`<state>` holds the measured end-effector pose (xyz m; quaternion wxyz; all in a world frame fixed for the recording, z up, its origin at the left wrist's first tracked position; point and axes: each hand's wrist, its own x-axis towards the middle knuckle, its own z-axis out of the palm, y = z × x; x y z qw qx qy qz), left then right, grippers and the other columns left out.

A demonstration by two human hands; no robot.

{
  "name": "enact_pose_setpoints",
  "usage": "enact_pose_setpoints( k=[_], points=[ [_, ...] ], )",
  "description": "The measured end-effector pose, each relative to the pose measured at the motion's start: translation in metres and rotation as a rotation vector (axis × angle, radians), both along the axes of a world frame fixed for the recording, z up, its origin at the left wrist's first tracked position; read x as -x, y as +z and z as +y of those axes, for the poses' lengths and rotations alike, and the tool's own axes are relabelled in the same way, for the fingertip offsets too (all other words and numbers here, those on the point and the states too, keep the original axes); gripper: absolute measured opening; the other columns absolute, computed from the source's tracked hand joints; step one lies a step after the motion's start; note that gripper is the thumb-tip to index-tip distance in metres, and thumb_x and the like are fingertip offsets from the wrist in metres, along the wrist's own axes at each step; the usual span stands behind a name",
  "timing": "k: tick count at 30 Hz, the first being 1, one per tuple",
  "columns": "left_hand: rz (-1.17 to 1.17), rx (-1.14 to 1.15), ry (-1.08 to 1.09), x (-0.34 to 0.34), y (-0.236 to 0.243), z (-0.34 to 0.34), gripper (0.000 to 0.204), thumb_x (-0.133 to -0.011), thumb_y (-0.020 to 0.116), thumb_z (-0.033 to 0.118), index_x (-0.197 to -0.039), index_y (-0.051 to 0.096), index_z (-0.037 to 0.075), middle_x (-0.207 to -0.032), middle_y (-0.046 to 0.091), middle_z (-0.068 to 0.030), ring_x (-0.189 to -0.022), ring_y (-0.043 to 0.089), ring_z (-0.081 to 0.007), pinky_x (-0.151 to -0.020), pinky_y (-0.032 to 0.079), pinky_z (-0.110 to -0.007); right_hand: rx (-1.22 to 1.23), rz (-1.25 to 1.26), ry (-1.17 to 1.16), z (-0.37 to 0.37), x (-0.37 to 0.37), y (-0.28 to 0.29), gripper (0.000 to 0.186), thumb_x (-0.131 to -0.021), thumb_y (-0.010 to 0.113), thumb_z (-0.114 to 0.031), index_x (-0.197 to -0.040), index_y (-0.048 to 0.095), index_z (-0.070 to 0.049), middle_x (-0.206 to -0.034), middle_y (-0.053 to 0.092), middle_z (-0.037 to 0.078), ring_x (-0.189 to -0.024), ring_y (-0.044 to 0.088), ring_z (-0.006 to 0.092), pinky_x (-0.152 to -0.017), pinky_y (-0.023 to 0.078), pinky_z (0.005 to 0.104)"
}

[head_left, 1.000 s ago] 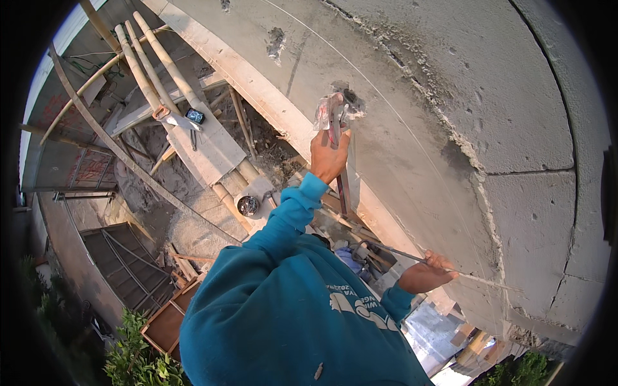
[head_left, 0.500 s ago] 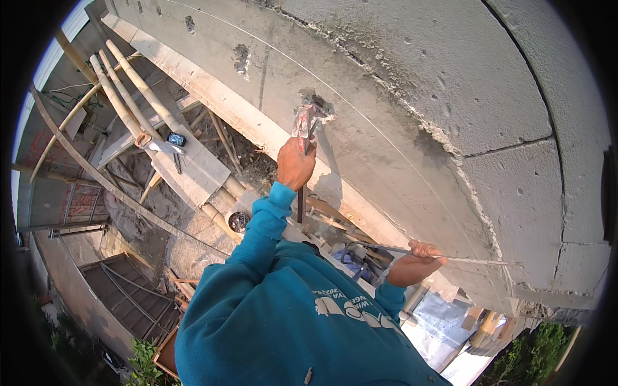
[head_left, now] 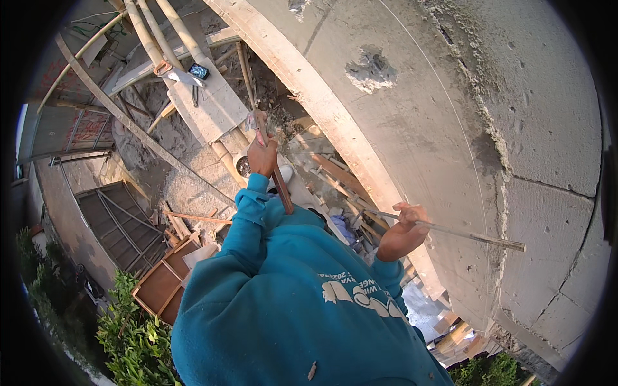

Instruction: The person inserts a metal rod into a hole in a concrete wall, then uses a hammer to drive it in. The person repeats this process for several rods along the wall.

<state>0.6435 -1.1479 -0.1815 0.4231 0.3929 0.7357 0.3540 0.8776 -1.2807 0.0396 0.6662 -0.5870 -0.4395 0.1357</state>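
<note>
My left hand [head_left: 262,156] is closed around a hammer-like tool [head_left: 282,191] with a long reddish-brown handle, gripped close to its head. The head, pale and red with wear, points up and away from me, its exact shape unclear. My right hand [head_left: 405,233] grips a long thin metal rod [head_left: 476,239] by its middle, fingers curled round it. The rod's thicker grey end reaches right, across the wall face. A rough chipped hole [head_left: 372,68] is in the grey concrete beam [head_left: 412,128], beyond both hands.
Below on the left, a board platform [head_left: 215,109] on bamboo poles [head_left: 183,32] carries a handsaw [head_left: 180,74] and a small dark box [head_left: 199,71]. A bucket [head_left: 243,166] stands near my left forearm. Block masonry [head_left: 547,96] rises on the right. Scrap wood lies below.
My left hand has drawn the tool back from the chipped hole, down and left. The rod stays in my right hand, its thick end swung slightly. The whole view has turned.
</note>
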Motion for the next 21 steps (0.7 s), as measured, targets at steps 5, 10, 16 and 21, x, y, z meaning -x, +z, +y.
enact_pose_setpoints(
  k=[5, 10, 16, 21],
  points=[
    [0.268, 0.041, 0.051, 0.075, -0.017, -0.013, 0.031, -0.081, 0.065, 0.029, -0.101, 0.067, 0.005, -0.088, 0.069, -0.0214, -0.084, 0.066, -0.0403, -0.077, 0.051, -0.047, 0.296, -0.220, 0.075, 0.018, 0.006, -0.010, 0.045, -0.105, 0.029, -0.038, -0.088, 0.050, -0.003, -0.079, 0.049, 0.009, -0.075, 0.050, 0.0213, -0.083, 0.046, 0.0418],
    [0.478, 0.219, -0.052, 0.118, -0.030, -0.030, 0.031, -0.083, 0.061, 0.028, -0.103, 0.065, 0.005, -0.094, 0.069, -0.0226, -0.091, 0.065, -0.0414, -0.080, 0.051, -0.049, 0.426, -0.272, 0.191, 0.043, 0.020, -0.018, 0.044, -0.105, 0.031, -0.034, -0.090, 0.054, 0.000, -0.088, 0.056, 0.012, -0.084, 0.053, 0.0228, -0.079, 0.042, 0.0361],
    [0.638, 0.229, -0.213, 0.102, -0.094, -0.067, 0.022, -0.093, 0.053, 0.022, -0.100, 0.057, 0.001, -0.096, 0.060, -0.0266, -0.085, 0.062, -0.0455, -0.073, 0.051, -0.052, 0.476, -0.251, 0.350, 0.057, 0.021, -0.072, 0.044, -0.105, 0.031, -0.033, -0.100, 0.057, 0.002, -0.098, 0.060, 0.014, -0.085, 0.058, 0.0222, -0.076, 0.048, 0.0337],
    [0.747, 0.299, -0.437, 0.056, -0.185, -0.093, 0.023, -0.084, 0.058, 0.013, -0.105, 0.052, 0.006, -0.099, 0.056, -0.0170, -0.096, 0.059, -0.0352, -0.081, 0.045, -0.047, 0.547, -0.174, 0.386, 0.047, 0.025, -0.147, 0.049, -0.106, 0.029, -0.037, -0.105, 0.054, 0.005, -0.106, 0.059, 0.018, -0.081, 0.065, 0.0236, -0.069, 0.058, 0.0323]
  ],
)
